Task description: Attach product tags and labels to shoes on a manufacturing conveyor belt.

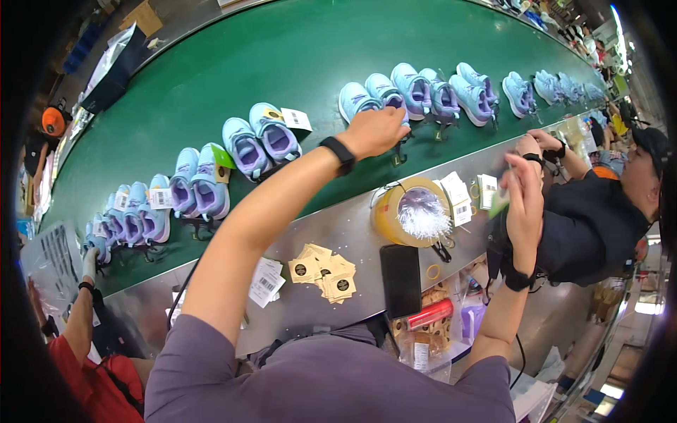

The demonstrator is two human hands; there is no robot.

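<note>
My left hand (377, 132) reaches over the green belt, fingers bent at the heel of a light blue shoe (381, 86) with purple lining. That shoe's pair mate (355, 99) sits just left of it. My right hand (523, 201) is raised above the right side of the metal ledge. Against its fingers a blurred green-and-white tag (498, 205) shows; the thumb is hidden. Between my arms, a yellow tape roll (386, 218) holds a bunch of white strings (425, 215). White barcode tags (457, 196) lie beside it.
More blue shoes (247, 148) line the belt (296, 53) in pairs. Tan cards (324, 271), white labels (266, 282) and a black phone (400, 280) lie on the ledge (300, 317). A person in black (592, 225) works at right, another in red (92, 381) at left.
</note>
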